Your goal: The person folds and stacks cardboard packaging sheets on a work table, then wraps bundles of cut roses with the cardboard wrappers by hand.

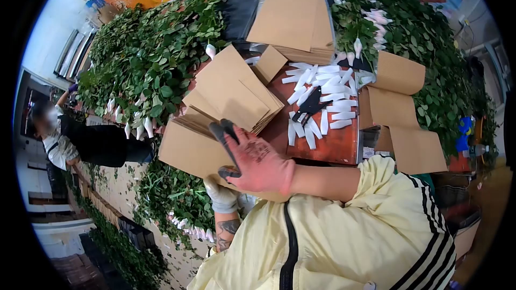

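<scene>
My right hand (258,164), in a pink glove with dark fingertips, lies over a brown cardboard sheet (185,147), its thumb and fingers apart. At the sheet's near edge is my left hand (221,197) in a whitish glove, gripping that edge, with its fingers partly hidden by the cardboard. Just beyond my right hand, a fanned stack of cardboard sheets (231,91) rests on the table. Many white sleeve-like pieces (324,121) lie to the right of the stack, with a black tool (310,108) on top of them.
Leafy rose stems (156,48) are piled at the left, with more stems (403,21) at the back right. A tall cardboard stack (293,13) stands at the back. Folded cardboard (400,113) is at the right. Another person (88,137) stands at the far left.
</scene>
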### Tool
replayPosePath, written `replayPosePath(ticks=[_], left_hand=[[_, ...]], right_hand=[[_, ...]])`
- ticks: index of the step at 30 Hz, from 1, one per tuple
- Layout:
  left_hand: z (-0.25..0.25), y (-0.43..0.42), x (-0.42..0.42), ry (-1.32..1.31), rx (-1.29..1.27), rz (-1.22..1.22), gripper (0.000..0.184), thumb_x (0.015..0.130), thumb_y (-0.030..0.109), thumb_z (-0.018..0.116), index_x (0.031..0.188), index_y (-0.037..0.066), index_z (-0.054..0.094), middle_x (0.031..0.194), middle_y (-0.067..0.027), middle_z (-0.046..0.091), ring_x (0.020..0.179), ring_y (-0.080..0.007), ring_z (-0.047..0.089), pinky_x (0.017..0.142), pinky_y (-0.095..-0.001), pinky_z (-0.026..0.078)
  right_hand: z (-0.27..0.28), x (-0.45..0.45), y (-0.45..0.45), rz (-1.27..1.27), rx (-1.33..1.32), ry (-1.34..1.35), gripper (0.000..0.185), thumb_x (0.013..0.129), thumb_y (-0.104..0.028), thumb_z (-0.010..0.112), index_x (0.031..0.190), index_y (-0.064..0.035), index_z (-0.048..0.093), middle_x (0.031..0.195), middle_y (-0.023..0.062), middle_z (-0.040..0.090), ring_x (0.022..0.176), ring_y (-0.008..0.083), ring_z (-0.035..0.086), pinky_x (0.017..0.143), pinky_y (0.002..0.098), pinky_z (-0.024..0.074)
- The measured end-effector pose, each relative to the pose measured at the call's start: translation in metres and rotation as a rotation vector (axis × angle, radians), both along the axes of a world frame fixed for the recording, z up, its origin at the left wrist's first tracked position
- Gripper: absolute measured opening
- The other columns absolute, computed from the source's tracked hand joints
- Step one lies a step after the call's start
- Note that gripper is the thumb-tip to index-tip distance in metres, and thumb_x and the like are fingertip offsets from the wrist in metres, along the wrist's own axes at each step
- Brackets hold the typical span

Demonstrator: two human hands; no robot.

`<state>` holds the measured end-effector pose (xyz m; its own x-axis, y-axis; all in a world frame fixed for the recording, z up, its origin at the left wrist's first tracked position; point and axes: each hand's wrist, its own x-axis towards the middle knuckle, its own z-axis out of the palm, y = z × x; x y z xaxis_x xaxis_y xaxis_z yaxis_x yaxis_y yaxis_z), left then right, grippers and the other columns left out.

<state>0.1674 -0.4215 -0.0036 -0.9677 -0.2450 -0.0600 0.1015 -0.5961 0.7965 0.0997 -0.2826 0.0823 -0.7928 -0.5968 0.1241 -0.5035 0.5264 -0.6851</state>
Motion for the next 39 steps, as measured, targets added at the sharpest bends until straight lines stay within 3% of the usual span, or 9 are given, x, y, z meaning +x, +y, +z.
replayPosePath(ticks=[6,10,13,23,27,29,32,35,39], left_hand=[[-0.029,-0.045,-0.011,0.058,0.364,-0.033,0.085,0.069,0.048,0.069,0.135,0.006,0.037,0.131,-0.0142,0.047,0.116,-0.0324,0.049,0.1,-0.0474,0.04],[-0.021,-0.028,-0.012,0.25,0.507,-0.066,0.068,0.078,0.045,0.06,0.132,0.008,0.043,0.129,-0.012,0.05,0.115,-0.0321,0.05,0.1,-0.0484,0.04],[-0.036,-0.031,-0.011,0.242,0.679,-0.056,0.064,0.08,0.044,0.06,0.131,0.008,0.045,0.129,-0.0121,0.05,0.115,-0.032,0.05,0.099,-0.0483,0.04],[-0.027,-0.008,-0.023,0.045,0.56,-0.067,0.062,0.076,0.043,0.063,0.125,0.007,0.05,0.121,-0.0132,0.056,0.106,-0.0318,0.055,0.094,-0.0474,0.045],[-0.015,-0.008,-0.019,0.059,0.62,-0.079,0.066,0.077,0.042,0.062,0.13,0.006,0.044,0.127,-0.0148,0.051,0.112,-0.0335,0.052,0.098,-0.0474,0.041],[0.012,-0.001,-0.018,-0.011,0.475,-0.106,0.069,0.077,0.038,0.063,0.133,0.005,0.039,0.129,-0.0154,0.049,0.114,-0.0329,0.05,0.1,-0.0468,0.04],[0.027,-0.011,-0.019,-0.054,-0.008,-0.234,0.078,0.071,0.024,0.069,0.135,0.004,0.031,0.127,-0.0127,0.047,0.112,-0.0258,0.052,0.095,-0.041,0.045],[0.043,-0.007,-0.039,-0.065,-0.149,-0.348,0.078,0.068,0.019,0.07,0.133,0.004,0.031,0.124,-0.0109,0.048,0.109,-0.0236,0.052,0.093,-0.0379,0.045],[0.029,-0.014,-0.067,-0.073,-0.052,-0.45,0.073,0.064,0.015,0.072,0.127,0.004,0.038,0.111,-0.0082,0.055,0.103,-0.0204,0.055,0.089,-0.0336,0.045]], right_hand=[[-0.014,-0.018,0.01,-0.002,-0.466,-0.295,0.084,0.07,-0.026,0.073,0.138,-0.0039,0.029,0.129,0.0191,0.045,0.117,0.0312,0.047,0.101,0.0373,0.0362],[-0.06,-0.03,0.018,-0.189,-0.302,-0.139,0.077,0.071,-0.015,0.071,0.137,-0.0056,0.031,0.128,0.0175,0.047,0.118,0.0294,0.047,0.101,0.0356,0.0361],[-0.086,-0.024,0.011,0.156,-0.398,-0.475,0.074,0.078,-0.028,0.067,0.135,-0.0003,0.028,0.126,0.0218,0.046,0.118,0.0334,0.046,0.102,0.0376,0.0352],[-0.038,-0.014,0.016,-0.078,0.145,-0.252,0.076,0.086,-0.026,0.057,0.139,0.006,0.013,0.141,0.0266,0.028,0.127,0.0387,0.036,0.104,0.041,0.0316],[-0.018,-0.005,0.027,0.071,-0.286,-0.522,0.089,0.083,-0.036,0.061,0.14,0.0066,0.008,0.142,0.0305,0.021,0.131,0.0406,0.028,0.106,0.0404,0.0284],[-0.017,0.0,0.023,0.054,0.166,-0.497,0.101,0.076,-0.036,0.07,0.142,0.0034,0.004,0.143,0.0293,0.02,0.133,0.0393,0.025,0.108,0.0383,0.0269],[-0.044,-0.001,0.025,-0.037,-0.144,-0.557,0.109,0.07,-0.024,0.079,0.144,-0.0007,0.002,0.146,0.0218,0.017,0.134,0.0347,0.025,0.109,0.0372,0.0252],[-0.081,0.008,0.021,-0.166,-0.351,-0.295,0.113,0.069,-0.021,0.079,0.144,-0.0038,-0.004,0.145,0.0175,0.023,0.135,0.029,0.024,0.109,0.0354,0.0242],[-0.08,-0.039,0.034,-0.047,-0.669,-0.69,0.091,0.078,-0.019,0.072,0.142,-0.0013,0.01,0.141,0.0152,0.032,0.129,0.0247,0.035,0.105,0.0333,0.0309]])
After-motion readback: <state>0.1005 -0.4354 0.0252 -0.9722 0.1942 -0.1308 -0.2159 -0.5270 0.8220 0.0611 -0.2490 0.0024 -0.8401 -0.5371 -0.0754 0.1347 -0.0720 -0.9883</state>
